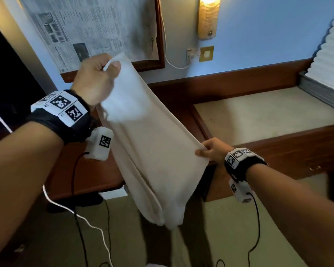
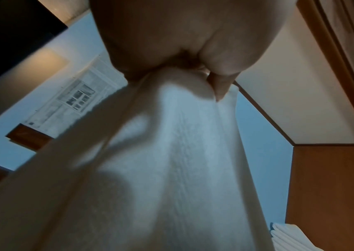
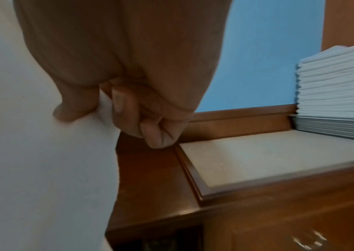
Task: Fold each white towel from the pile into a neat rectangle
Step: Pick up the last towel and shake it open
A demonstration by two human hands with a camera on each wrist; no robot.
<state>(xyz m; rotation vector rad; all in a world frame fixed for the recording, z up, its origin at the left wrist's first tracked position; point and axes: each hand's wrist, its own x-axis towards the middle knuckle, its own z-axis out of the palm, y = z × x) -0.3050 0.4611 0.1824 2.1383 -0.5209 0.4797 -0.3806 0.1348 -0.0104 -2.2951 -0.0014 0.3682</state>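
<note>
A white towel (image 1: 148,143) hangs in the air between my two hands, stretched at a slant and doubled lengthwise, its lower end drooping toward the floor. My left hand (image 1: 102,74) is raised at the upper left and pinches the towel's top corner; the left wrist view shows the towel (image 2: 171,161) falling away from that hand (image 2: 204,79). Lower right, my right hand (image 1: 208,149) pinches the other edge, thumb against curled fingers (image 3: 128,110) on the cloth (image 3: 42,152). A stack of folded white towels (image 1: 330,53) stands at the far right; the same stack (image 3: 337,81) shows in the right wrist view.
A wooden cabinet with a pale top (image 1: 258,116) lies to the right, and the stack stands on a grey tray (image 1: 320,89) on it. A wooden desk (image 1: 89,170) sits behind the towel. Cables (image 1: 81,218) trail over the floor. A framed newspaper print (image 1: 96,29) and a lit wall lamp (image 1: 208,16) hang ahead.
</note>
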